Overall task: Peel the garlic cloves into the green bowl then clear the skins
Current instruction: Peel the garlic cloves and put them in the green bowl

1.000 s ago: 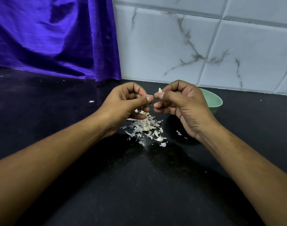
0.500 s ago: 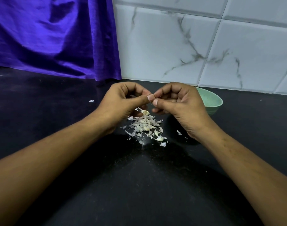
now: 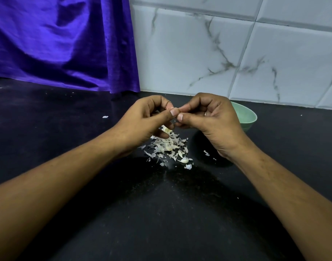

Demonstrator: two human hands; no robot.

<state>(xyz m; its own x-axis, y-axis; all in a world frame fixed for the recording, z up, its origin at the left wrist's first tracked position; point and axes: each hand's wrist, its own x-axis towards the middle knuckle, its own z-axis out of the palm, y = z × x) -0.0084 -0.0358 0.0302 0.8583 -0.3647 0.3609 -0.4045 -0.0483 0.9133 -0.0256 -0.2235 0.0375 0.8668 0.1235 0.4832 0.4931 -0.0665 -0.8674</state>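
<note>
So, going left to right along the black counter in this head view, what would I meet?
Stray skin flake → left hand → right hand → green bowl. The garlic skin pile overlaps both hands sideways, so it is left out.

The desk [image 3: 161, 213] looked like black stone, polished to a dull sheen and finely speckled. Behind it the wall tiles [image 3: 189, 53] were glossy white with grey marble veining. The purple curtain [image 3: 57, 44] was a satiny cloth that caught the light along its folds. The green bowl [image 3: 244, 115] looked like smooth, matt plastic. The garlic skins [image 3: 167, 147] were thin, dry and papery, curled at their edges. The garlic clove [image 3: 166, 129] showing under the left hand [image 3: 142, 123] was pale, smooth and faintly waxy.
</note>
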